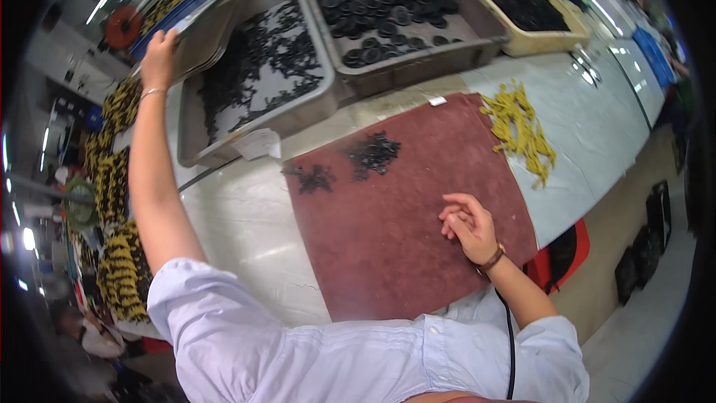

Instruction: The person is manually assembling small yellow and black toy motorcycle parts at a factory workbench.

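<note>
My left hand [159, 60] reaches far out to the upper left, its fingers closed over the edge of a thin stack of flat trays [205, 37]. The trays tilt over the left side of a grey bin [322, 88] holding small black parts [261, 56]. Over the right part of a dark red cloth [395, 254] hovers my right hand [470, 225], loosely curled with fingers a little apart and nothing visible in it. Two small heaps of black parts, a larger one [374, 153] and a smaller one [315, 177], lie near the cloth's far edge.
A second grey bin [418, 56] holds round black pieces [384, 4]; a cream bin [548, 41] beside it holds black parts. Yellow strips [522, 127] lie at the cloth's right edge. Bundled yellow-and-black pieces [119, 269] stand at the left. A paper slip [257, 144] hangs on the near bin.
</note>
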Available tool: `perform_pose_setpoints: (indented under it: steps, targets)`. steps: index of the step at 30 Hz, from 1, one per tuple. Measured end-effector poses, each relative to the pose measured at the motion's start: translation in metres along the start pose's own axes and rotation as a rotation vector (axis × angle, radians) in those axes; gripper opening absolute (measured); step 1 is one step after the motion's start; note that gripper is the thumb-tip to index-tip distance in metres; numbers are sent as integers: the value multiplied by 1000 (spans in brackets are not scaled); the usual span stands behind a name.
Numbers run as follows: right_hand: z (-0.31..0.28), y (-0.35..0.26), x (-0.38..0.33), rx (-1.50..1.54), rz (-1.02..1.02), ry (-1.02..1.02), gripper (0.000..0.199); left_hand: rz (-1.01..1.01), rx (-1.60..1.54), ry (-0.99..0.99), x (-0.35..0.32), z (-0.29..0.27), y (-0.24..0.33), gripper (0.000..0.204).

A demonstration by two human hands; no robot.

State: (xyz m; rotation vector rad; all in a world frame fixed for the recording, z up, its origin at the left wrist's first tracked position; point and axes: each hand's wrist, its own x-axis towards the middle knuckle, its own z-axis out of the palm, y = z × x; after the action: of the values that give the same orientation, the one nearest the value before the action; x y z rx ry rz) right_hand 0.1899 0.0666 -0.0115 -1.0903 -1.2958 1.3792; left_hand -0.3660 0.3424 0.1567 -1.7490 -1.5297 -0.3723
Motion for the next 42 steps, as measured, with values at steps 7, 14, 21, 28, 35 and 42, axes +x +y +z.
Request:
perform_pose_setpoints:
  steps: [7, 14, 21, 28, 35, 42]
  targets:
    - [-5, 12, -4, 60, -37, -42, 27, 215, 152, 191, 20, -91, -1, 29]
    - [-19, 7, -5, 300, -140, -10, 31, 556, 24, 338, -26, -236, 100, 23]
    - [-133, -89, -11, 586, -256, 274, 70, 858, -416, 432, -126, -281, 227, 13]
    - [-221, -84, -50, 120, 20, 90, 36, 1046, -833, 399, -175, -282, 311, 17]
    - [-281, -23, -112, 214, 1, 360, 32, 386, -812, 292, -187, -264, 369, 44]
    - [-325, 16, -105, 36, -197, 992, 29, -245, -710, 208, -276, -282, 336, 48]
